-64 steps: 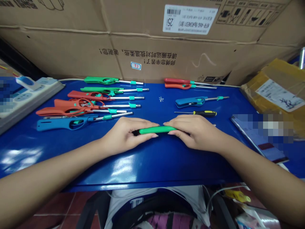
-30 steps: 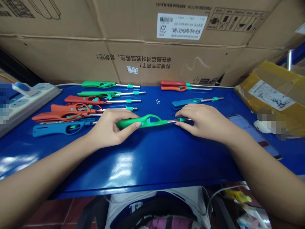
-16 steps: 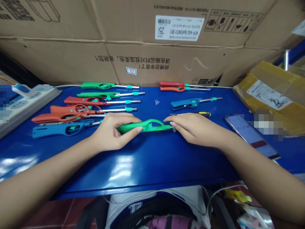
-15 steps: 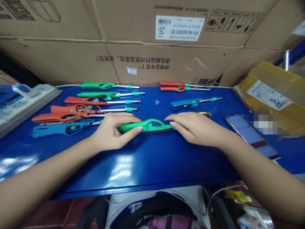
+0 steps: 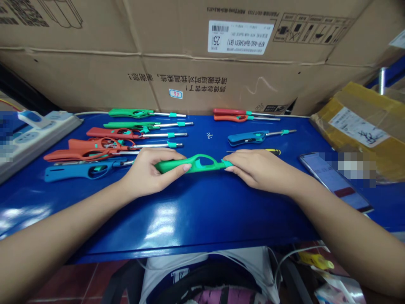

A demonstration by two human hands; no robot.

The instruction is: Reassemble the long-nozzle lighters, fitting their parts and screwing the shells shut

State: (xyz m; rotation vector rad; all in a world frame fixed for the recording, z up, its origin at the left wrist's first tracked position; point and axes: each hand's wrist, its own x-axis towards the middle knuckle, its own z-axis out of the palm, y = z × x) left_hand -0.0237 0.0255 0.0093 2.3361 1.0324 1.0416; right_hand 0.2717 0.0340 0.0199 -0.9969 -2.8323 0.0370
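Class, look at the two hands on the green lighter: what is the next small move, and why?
Likely: brace the green lighter with the left hand and let the right hand press the teal collar home. The right hand pinches that collar at the body's front end; the left grips the handle.

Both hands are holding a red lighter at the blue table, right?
Not quite. The lighter is green, not red; the head view shows it. The left hand and the right hand are both holding it at the blue table.
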